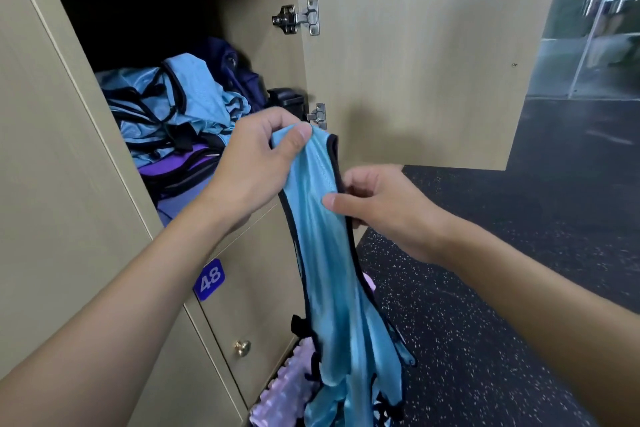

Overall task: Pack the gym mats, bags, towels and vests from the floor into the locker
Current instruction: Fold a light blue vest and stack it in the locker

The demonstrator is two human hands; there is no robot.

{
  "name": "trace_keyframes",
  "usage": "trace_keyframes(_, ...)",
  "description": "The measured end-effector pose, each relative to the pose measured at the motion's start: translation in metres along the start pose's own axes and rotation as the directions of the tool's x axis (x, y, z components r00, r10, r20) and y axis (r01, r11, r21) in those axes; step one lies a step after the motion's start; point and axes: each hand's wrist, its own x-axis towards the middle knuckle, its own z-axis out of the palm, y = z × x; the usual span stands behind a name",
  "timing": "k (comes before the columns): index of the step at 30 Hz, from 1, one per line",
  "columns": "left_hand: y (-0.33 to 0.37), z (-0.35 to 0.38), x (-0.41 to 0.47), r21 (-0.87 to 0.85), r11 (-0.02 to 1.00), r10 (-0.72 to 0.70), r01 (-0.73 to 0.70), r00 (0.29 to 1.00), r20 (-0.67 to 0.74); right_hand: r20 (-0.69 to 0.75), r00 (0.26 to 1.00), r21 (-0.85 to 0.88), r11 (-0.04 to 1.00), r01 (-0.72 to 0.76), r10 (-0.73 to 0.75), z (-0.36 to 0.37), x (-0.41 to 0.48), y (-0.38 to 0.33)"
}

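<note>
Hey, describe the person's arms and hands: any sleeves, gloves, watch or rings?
Both arms are bare as far as the frame shows: no sleeve on the left forearm or the right forearm. The left hand and right hand wear no gloves. No watch, band or ring is visible on either wrist or on the fingers that show. The visible nails look short and unpainted.

Vests [166, 104] heaped in locker [69, 149], held vest [322, 218] before it, open door [415, 62] right
</note>
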Motion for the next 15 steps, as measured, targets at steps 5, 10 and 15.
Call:
trace_keyframes(5, -0.011, -0.009, 0.009, 0.026, 0.999, 0.034, -0.030, 0.988, -0.150, -0.009, 1.000, -0.025, 1.000, -0.006, 0.006, -0.002, -0.003, -0.001)
trace_keyframes(10, -0.008, -0.014, 0.010, 0.146, 0.987, 0.086, -0.065, 0.985, -0.149, -0.041, 0.998, -0.015, 0.999, 0.049, -0.049, -0.002, -0.006, -0.007)
trace_keyframes(15, -0.009, -0.016, 0.012, 0.109, 0.994, 0.018, -0.001, 0.987, -0.162, -0.035, 0.997, -0.060, 0.996, 0.064, -0.066, -0.003, -0.006, -0.009)
